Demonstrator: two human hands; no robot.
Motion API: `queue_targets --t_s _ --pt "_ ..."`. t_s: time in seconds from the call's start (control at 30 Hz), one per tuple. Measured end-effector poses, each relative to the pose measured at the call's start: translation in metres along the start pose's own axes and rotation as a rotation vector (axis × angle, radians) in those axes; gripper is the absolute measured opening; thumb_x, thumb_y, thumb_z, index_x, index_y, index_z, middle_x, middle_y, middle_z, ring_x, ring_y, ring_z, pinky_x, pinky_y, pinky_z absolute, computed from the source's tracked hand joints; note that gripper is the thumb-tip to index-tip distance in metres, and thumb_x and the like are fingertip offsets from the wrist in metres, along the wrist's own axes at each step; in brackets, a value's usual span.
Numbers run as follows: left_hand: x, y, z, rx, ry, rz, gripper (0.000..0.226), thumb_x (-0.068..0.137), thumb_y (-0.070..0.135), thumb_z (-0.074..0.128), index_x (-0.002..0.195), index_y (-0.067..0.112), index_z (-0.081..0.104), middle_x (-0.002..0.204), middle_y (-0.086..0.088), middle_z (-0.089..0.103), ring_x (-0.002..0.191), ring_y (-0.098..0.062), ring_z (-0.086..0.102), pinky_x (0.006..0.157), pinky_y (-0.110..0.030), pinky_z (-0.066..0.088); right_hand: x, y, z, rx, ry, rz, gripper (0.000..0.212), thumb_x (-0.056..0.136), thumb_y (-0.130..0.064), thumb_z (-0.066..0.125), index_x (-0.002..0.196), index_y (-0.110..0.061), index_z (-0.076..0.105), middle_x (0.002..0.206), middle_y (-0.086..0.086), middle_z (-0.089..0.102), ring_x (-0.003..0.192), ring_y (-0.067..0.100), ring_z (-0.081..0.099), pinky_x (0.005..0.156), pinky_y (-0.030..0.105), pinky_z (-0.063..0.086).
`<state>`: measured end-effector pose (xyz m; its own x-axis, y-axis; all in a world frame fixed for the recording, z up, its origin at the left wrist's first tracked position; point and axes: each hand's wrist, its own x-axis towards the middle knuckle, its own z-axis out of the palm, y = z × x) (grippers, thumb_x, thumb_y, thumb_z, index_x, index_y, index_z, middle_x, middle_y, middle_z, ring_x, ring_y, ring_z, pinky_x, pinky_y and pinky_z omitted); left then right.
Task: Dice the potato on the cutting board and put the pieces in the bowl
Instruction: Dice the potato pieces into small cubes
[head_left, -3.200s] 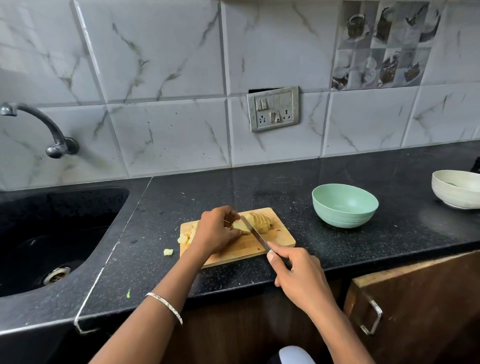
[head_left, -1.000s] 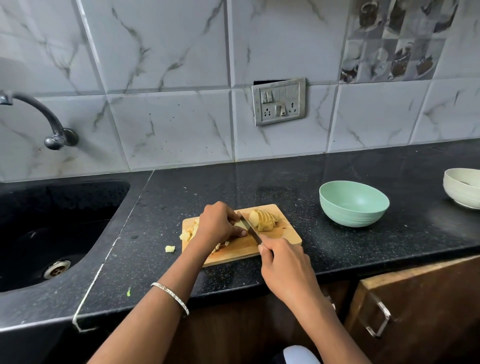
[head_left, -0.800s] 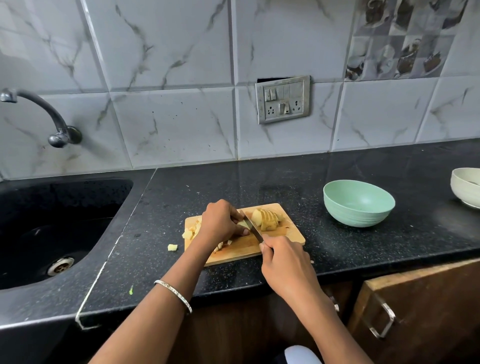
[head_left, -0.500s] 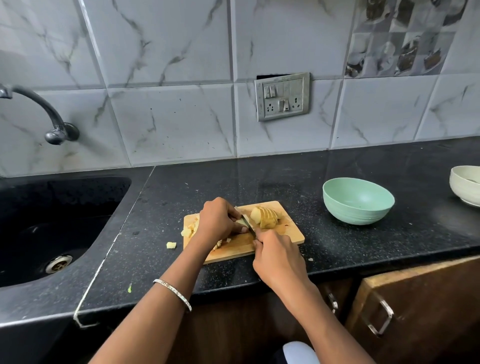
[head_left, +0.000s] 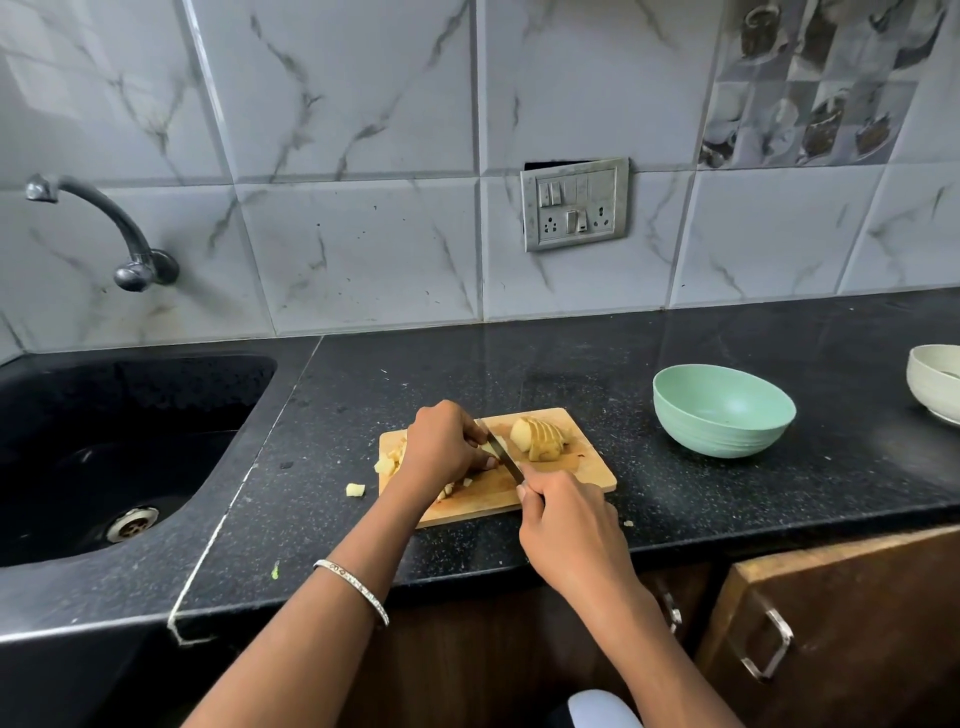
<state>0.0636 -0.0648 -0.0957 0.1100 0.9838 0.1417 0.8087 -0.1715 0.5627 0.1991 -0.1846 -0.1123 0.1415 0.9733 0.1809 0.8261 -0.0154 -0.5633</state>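
Potato lay on the cutting board: a sliced half at the board's far side, diced pieces at its left edge. Left hand fingers were curled down on a potato portion at board centre. Right hand fingers were clamped on the knife handle, with the blade against that portion. Step in hand: dicing. The next move likely requires more cuts, then transfer to the bowl, right of the board.

Home kitchen: black stone counter, inset sink, wall tap, marble-look tiles, wooden cupboards below
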Motion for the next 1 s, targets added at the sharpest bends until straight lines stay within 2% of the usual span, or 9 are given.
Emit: queue_targets --t_s 0.23,0.43,0.6,0.7,0.83,0.9,1.0 --pt "0.004 -0.001 -0.004 -0.048 -0.027 -0.039 0.024 0.069 0.022 0.089 0.089 0.016 0.079 0.073 0.005 0.071 0.071 -0.011 0.069 0.075 -0.028 0.059 0.016 -0.009 0.001 -0.020 -0.055 0.037 0.029 0.104 -0.032 0.047 0.128 -0.022 0.061 0.118 0.007 0.063 0.108 0.031 0.062 0.072 0.034 0.044" --pt "0.002 -0.002 -0.004 -0.069 -0.023 -0.055 0.025 0.066 0.022 0.091 0.088 0.016 0.079 0.076 0.004 0.074 0.074 -0.013 0.070 0.078 -0.034 0.059 0.017 -0.008 0.007 -0.044 -0.061 0.016 0.033 0.105 -0.032 0.046 0.135 -0.027 0.057 0.119 0.007 0.063 0.110 0.032 0.061 0.074 0.035 0.046" --pt "-0.002 0.000 -0.007 -0.058 -0.016 -0.059 0.031 0.067 0.023 0.090 0.095 0.015 0.078 0.079 0.001 0.074 0.073 -0.011 0.068 0.080 -0.032 0.058 0.008 0.000 0.001 0.024 -0.004 0.000 0.030 0.104 -0.035 0.047 0.127 -0.029 0.066 0.120 0.000 0.069 0.104 0.031 0.063 0.072 0.032 0.042" --pt "-0.006 0.001 -0.007 -0.026 0.007 -0.066 0.029 0.069 0.022 0.089 0.095 0.015 0.077 0.081 -0.001 0.074 0.072 -0.011 0.066 0.080 -0.031 0.057 0.004 -0.003 -0.005 0.055 0.031 -0.026 0.032 0.104 -0.033 0.047 0.130 -0.029 0.065 0.112 0.001 0.071 0.101 0.027 0.065 0.070 0.031 0.041" --pt "-0.008 0.002 -0.007 -0.005 0.026 -0.062 0.023 0.072 0.021 0.087 0.093 0.016 0.078 0.081 -0.001 0.074 0.073 -0.012 0.067 0.081 -0.032 0.058 0.002 -0.007 -0.003 0.039 0.004 -0.036 0.020 0.104 -0.033 0.047 0.099 -0.029 0.066 0.099 0.001 0.069 0.089 0.026 0.062 0.068 0.032 0.042" --pt "-0.008 0.002 -0.008 -0.005 0.028 -0.057 0.020 0.072 0.021 0.087 0.090 0.017 0.079 0.080 0.001 0.074 0.075 -0.012 0.068 0.082 -0.033 0.058 0.002 -0.006 0.000 0.038 0.004 -0.022 0.022 0.104 -0.033 0.047 0.107 -0.025 0.067 0.099 0.001 0.069 0.094 0.028 0.064 0.068 0.033 0.042" --pt "-0.009 0.004 -0.009 -0.018 0.017 -0.059 0.016 0.073 0.019 0.086 0.088 0.017 0.079 0.072 0.006 0.070 0.072 -0.010 0.068 0.082 -0.033 0.058 0.002 -0.005 0.001 0.029 0.011 -0.029 0.031 0.104 -0.034 0.047 0.130 -0.029 0.063 0.115 0.000 0.070 0.105 0.028 0.065 0.072 0.033 0.047"
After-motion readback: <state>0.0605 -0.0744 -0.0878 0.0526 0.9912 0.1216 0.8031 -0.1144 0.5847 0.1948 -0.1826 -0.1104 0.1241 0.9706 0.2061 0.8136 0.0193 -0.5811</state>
